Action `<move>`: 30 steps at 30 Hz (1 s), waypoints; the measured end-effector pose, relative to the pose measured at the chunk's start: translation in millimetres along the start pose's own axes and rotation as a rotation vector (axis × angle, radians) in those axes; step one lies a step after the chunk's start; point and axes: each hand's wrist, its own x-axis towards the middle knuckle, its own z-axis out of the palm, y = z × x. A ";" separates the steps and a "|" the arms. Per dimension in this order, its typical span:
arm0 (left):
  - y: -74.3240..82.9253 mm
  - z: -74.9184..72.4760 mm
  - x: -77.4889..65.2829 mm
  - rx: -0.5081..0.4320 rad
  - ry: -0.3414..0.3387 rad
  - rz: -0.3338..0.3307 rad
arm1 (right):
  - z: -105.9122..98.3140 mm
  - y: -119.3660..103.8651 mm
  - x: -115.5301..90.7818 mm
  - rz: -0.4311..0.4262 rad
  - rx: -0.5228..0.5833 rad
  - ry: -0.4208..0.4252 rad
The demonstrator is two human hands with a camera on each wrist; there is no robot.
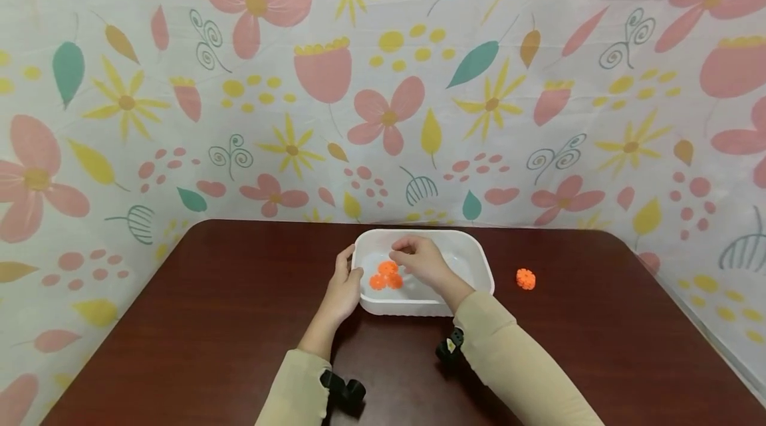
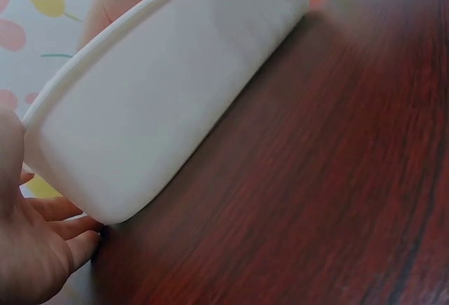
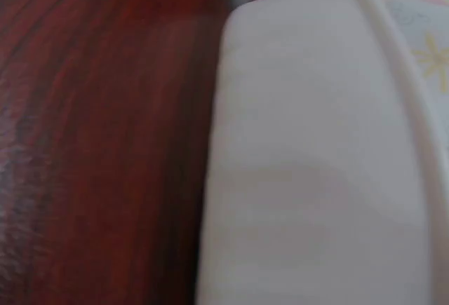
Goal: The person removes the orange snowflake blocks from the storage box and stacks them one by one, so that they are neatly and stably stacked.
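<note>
A white plastic basin (image 1: pixel 419 308) stands on the table. The left hand (image 1: pixel 344 293) holds its left end, thumb at the rim and fingers along the outer wall; in the left wrist view, that hand (image 2: pixel 42 242) is against the basin's end wall (image 2: pixel 140 109). Inside, toward the left, lie several small bright orange flower-like pieces (image 1: pixel 387 278) grouped together. Just above and right of them is the right hand (image 1: pixel 425 263), reaching over the near rim with loosely bent fingers; nothing shows between its fingertips. The right wrist view shows mostly the basin's outer wall (image 3: pixel 316 144).
Another orange knobbly piece (image 1: pixel 526 279) lies on the table to the right of the basin. The dark reddish-brown table (image 1: pixel 209 346) has rounded far corners and meets a flower-patterned cloth (image 1: pixel 383 113) behind it.
</note>
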 end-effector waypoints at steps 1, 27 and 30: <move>-0.6 0.5 -0.1 -0.001 -0.002 0.002 | 1.2 2.2 0.7 0.002 -0.017 0.007; 2.3 -1.3 -0.2 0.014 0.007 0.015 | 5.1 11.5 6.4 0.025 -0.209 -0.006; 2.2 -1.0 -0.3 0.014 0.008 0.018 | 5.5 12.3 6.9 0.029 -0.219 -0.006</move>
